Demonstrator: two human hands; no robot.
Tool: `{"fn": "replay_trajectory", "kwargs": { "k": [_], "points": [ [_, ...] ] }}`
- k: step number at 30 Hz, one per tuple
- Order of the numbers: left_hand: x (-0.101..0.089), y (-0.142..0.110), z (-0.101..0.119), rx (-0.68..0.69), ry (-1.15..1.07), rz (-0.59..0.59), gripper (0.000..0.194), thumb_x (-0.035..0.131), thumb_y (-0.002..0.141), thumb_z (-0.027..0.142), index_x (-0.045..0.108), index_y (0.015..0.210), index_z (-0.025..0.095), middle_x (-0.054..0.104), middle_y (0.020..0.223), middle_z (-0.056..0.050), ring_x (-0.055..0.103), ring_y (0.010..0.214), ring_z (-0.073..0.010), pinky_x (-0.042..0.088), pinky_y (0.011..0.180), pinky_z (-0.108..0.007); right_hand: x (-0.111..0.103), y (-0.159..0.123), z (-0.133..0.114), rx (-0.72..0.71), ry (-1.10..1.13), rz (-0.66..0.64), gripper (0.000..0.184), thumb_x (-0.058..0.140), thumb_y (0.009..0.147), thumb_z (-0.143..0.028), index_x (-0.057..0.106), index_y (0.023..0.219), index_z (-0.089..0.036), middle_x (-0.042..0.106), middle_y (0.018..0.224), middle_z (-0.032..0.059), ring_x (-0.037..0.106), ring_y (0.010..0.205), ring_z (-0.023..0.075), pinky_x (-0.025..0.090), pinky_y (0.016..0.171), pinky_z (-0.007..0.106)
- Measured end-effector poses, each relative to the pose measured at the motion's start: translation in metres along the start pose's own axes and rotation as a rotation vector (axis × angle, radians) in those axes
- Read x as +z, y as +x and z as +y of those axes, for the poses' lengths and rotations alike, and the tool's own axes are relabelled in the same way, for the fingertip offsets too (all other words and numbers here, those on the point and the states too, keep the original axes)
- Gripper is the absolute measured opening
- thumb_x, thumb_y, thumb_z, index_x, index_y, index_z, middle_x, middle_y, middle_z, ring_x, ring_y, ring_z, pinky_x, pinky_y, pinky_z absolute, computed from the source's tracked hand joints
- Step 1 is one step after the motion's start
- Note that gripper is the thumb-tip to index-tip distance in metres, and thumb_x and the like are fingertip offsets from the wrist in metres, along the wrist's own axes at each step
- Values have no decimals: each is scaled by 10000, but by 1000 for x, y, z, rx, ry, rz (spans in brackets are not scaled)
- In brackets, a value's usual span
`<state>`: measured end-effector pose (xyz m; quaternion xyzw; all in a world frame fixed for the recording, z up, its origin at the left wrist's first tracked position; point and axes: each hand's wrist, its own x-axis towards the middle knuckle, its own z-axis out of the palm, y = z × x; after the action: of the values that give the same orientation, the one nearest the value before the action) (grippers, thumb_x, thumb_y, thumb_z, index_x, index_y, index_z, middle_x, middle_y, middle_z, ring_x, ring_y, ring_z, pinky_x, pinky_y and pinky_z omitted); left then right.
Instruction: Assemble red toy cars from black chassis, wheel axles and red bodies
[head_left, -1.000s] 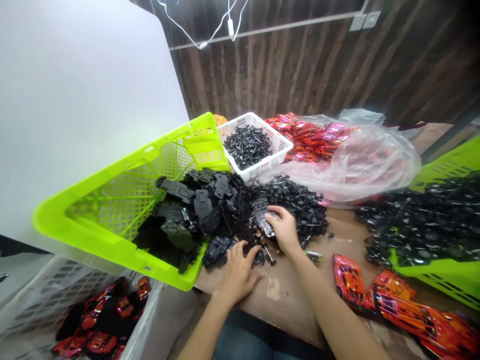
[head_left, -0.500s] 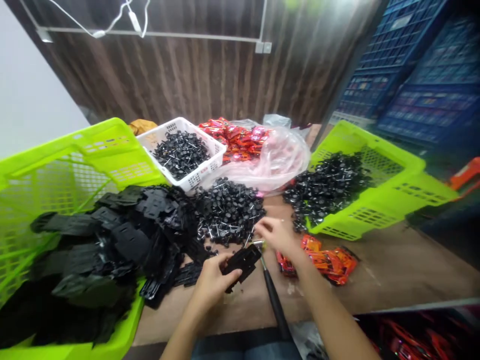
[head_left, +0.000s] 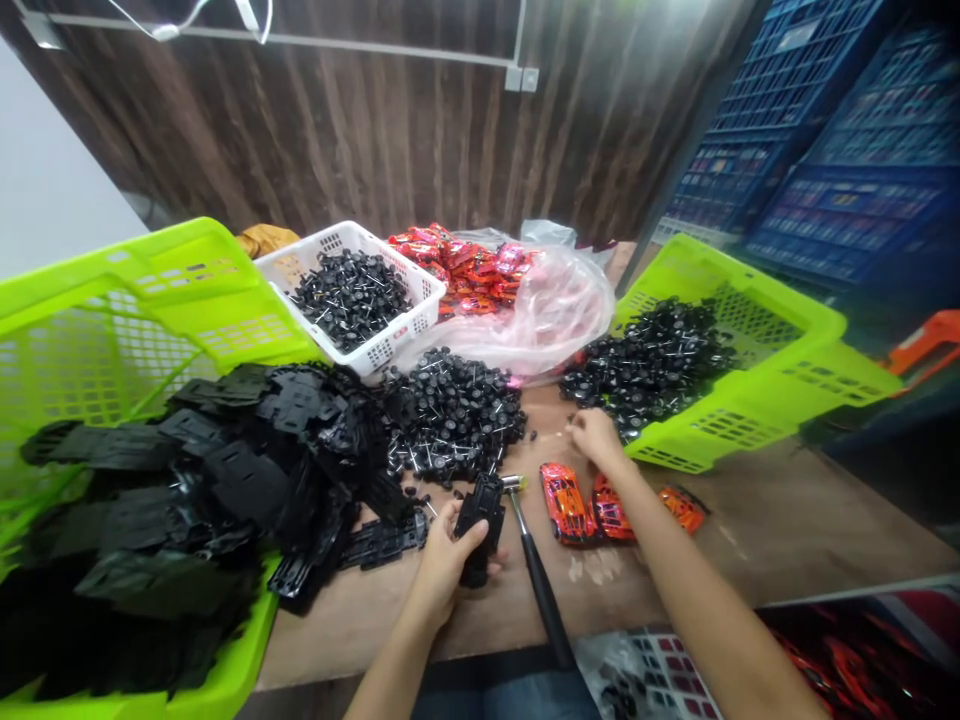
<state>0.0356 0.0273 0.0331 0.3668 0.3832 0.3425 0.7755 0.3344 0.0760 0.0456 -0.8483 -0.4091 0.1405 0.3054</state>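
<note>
My left hand (head_left: 444, 562) is closed around a black plastic toy car chassis (head_left: 481, 520), held just above the table's front part. My right hand (head_left: 598, 438) reaches to the near edge of the right heap of black wheels on metal axles (head_left: 660, 360), its fingers pinched together; whatever lies between them is too small to make out. Between the hands a hammer (head_left: 536, 570) with a black handle rests on the table, its head beside the chassis. Shiny orange toy car bodies (head_left: 566, 505) lie under and beside my right forearm. Another heap of wheels and axles (head_left: 454, 415) sits beyond the chassis.
At the left, a green crate (head_left: 247, 655) overflows with black chassis pieces (head_left: 255, 480). A white basket (head_left: 405, 335) of wheels and a plastic bag (head_left: 566, 300) with red car bodies stand behind. A tipped green crate (head_left: 772, 400) is at the right, near stacked blue crates (head_left: 795, 90).
My right hand has moved right and away from the chassis, to the right wheel heap. The chassis in my left hand has turned more upright and sits slightly lower.
</note>
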Motion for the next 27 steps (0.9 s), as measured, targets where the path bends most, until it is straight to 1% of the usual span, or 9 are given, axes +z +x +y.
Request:
{"fn": "replay_trajectory", "kwargs": {
  "k": [3,6,8,10,12,14,18,20,27],
  "points": [
    [-6,2,-2,41,23,68,473,777,623,394,456,896,179,637,686,15,668,525,-182,518,459,-248,-14,-4,-2,26,251,37,133,559,764,-299,536,695,-187,638,784,73,634,854,241,499,763,369],
    [-14,1,-1,66,19,155,489,796,584,388,456,868,182,648,673,20,653,498,-173,534,478,-274,-19,-33,-7,18,490,-41,217,535,773,-404,507,698,-202,639,740,61,654,742,217,521,671,344],
    [-20,-2,2,91,16,210,484,791,586,382,449,871,191,652,693,24,657,508,-174,538,479,-281,-13,-66,-16,-10,630,-173,261,552,763,-452,533,739,-193,656,797,74,655,757,210,516,650,321],
    [-28,-6,4,137,37,259,477,777,604,378,443,895,199,650,708,25,658,512,-177,534,466,-279,-1,-104,-28,-40,708,-390,294,544,778,-472,555,785,-179,657,817,74,639,738,192,490,600,286],
    [-35,-9,5,189,91,288,467,753,637,374,443,942,204,652,730,14,658,516,-183,525,450,-278,15,-139,-43,-116,596,-609,251,533,806,-427,548,772,-179,632,748,41,598,662,160,446,563,258],
    [-43,-11,5,231,162,306,448,724,674,369,454,990,203,658,763,-3,652,523,-178,521,452,-277,31,-163,-57,-263,297,-694,181,535,816,-333,522,709,-188,585,662,7,556,623,146,418,578,256],
    [-52,-13,2,272,274,334,363,697,701,359,510,958,184,664,788,-24,651,590,-163,528,545,-269,57,-181,-63,-565,-114,-529,76,596,787,-223,531,765,-190,597,838,55,569,819,203,434,733,315],
    [-53,-15,0,286,298,338,314,689,703,349,519,908,182,662,784,-24,656,640,-165,525,594,-265,66,-185,-54,-653,-166,-414,147,643,752,-202,532,848,-192,585,951,76,549,912,233,434,796,348],
    [-49,-23,-10,224,412,257,208,632,726,287,490,852,202,627,734,22,635,678,-162,489,639,-261,68,-201,-22,-759,-166,-142,134,572,817,-199,570,948,-172,614,901,81,546,923,254,411,807,374]
  ]
}}
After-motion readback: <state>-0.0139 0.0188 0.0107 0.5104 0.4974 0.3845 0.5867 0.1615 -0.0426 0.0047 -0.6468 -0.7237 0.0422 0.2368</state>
